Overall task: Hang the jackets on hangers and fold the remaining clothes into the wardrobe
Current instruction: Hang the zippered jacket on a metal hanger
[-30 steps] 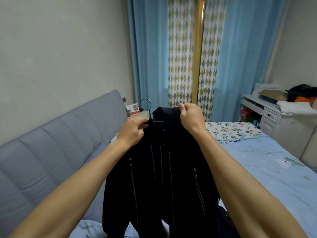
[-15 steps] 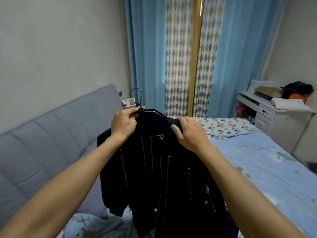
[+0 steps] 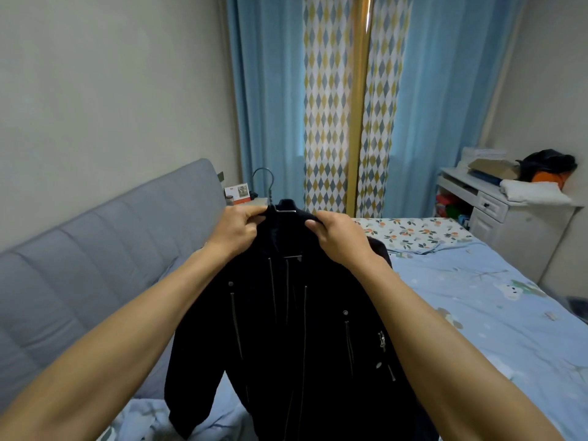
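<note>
Both hands, left hand and right hand, pinch the black zippered jacket onto its thin metal hanger; next, straighten the shoulders.

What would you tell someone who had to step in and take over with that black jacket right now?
Left hand: pinching the black jacket at its left shoulder, near the collar.
Right hand: gripping the other shoulder.
The jacket hangs in the air over the bed, with the hanger inside its neck and the hook sticking up.
Done: jacket looks seated on the hanger.
Left: carry it to the wardrobe, which is out of view, then fold the other clothes.
</note>
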The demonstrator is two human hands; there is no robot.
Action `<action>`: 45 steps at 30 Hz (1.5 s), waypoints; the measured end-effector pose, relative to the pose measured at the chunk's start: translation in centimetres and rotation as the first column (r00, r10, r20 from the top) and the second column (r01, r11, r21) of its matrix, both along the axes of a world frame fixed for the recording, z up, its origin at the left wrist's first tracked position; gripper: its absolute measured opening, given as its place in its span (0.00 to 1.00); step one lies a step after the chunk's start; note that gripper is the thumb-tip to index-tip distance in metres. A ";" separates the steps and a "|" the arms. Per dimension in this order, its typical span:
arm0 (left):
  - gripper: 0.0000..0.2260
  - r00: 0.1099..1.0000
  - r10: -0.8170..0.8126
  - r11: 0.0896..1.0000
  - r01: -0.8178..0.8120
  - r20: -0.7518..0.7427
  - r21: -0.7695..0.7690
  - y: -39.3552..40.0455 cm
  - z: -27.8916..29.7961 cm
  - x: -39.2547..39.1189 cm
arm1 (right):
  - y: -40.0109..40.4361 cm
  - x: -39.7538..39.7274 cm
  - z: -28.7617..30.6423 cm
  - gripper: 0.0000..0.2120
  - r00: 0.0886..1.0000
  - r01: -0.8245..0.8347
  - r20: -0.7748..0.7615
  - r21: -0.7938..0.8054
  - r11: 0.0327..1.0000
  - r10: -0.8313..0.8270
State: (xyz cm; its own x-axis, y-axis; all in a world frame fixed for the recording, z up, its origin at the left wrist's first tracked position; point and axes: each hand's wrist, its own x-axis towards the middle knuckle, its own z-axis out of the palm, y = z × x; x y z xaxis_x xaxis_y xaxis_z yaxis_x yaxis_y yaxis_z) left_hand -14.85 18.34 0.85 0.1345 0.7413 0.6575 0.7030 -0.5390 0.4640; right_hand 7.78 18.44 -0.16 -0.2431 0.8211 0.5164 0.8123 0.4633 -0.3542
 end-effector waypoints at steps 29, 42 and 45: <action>0.12 0.976 0.159 0.949 -0.110 -0.147 0.295 0.3 2.2 0.3 | 1.7 -1.6 4.5 0.20 0.935 -0.021 -0.354 0.009 1.000 0.023; 0.07 0.945 0.327 0.933 -0.326 0.018 0.151 -1.5 4.0 -0.5 | 0.4 -3.0 2.1 0.12 0.988 -0.071 -0.127 0.112 0.991 0.085; 0.08 0.930 0.367 0.921 -0.367 0.023 0.134 -2.5 4.6 -1.8 | 0.1 -4.9 2.1 0.11 0.975 -0.080 -0.201 0.083 0.993 0.095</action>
State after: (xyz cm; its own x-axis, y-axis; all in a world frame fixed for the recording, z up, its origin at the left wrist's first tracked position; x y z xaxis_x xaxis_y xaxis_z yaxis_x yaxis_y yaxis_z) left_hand -16.65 15.83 5.50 -0.1285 0.6442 0.7540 0.8642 -0.3002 0.4038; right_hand 2.86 18.55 1.94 -0.1950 0.7590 0.6212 0.6816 0.5603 -0.4706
